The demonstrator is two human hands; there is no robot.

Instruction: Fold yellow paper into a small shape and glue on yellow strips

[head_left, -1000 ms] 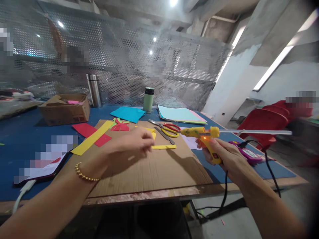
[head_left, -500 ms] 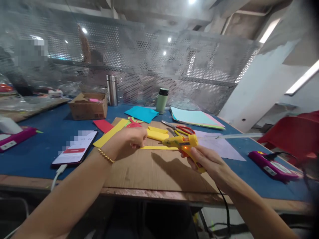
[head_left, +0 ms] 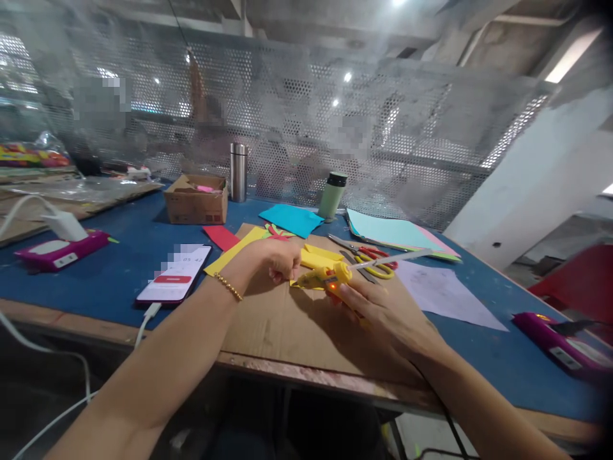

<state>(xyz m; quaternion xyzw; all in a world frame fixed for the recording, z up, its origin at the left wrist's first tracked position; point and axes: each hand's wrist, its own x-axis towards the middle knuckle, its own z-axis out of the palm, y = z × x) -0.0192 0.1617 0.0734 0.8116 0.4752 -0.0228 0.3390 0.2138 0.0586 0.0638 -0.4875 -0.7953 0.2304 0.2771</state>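
My right hand [head_left: 368, 310] is wrapped round a yellow hot glue gun [head_left: 320, 277] with its small orange light lit; a clear glue stick [head_left: 407, 257] pokes out of its back end. The nozzle points left, just above a narrow yellow paper strip [head_left: 309, 287] on the cardboard sheet [head_left: 268, 326]. My left hand [head_left: 278, 259] is closed, its fingertips pinched down at the strip's left end by the nozzle. Behind the hands lie a folded yellow paper piece [head_left: 318, 257], a yellow sheet [head_left: 237, 250] and red and green paper cut-outs [head_left: 278, 232].
Scissors [head_left: 352, 245] and red-and-yellow-handled pliers [head_left: 380, 265] lie right of the paper. Around are a phone [head_left: 175, 278], a carton [head_left: 196, 204], a steel flask [head_left: 238, 172], a green bottle [head_left: 332, 197], paper sheets [head_left: 393, 229], lilac paper [head_left: 447, 291] and purple power strips [head_left: 558, 345].
The glue gun has moved left and down, its nozzle now close to my left fingertips over the yellow strip. My left hand stays closed at the strip. The whole view has shifted slightly.
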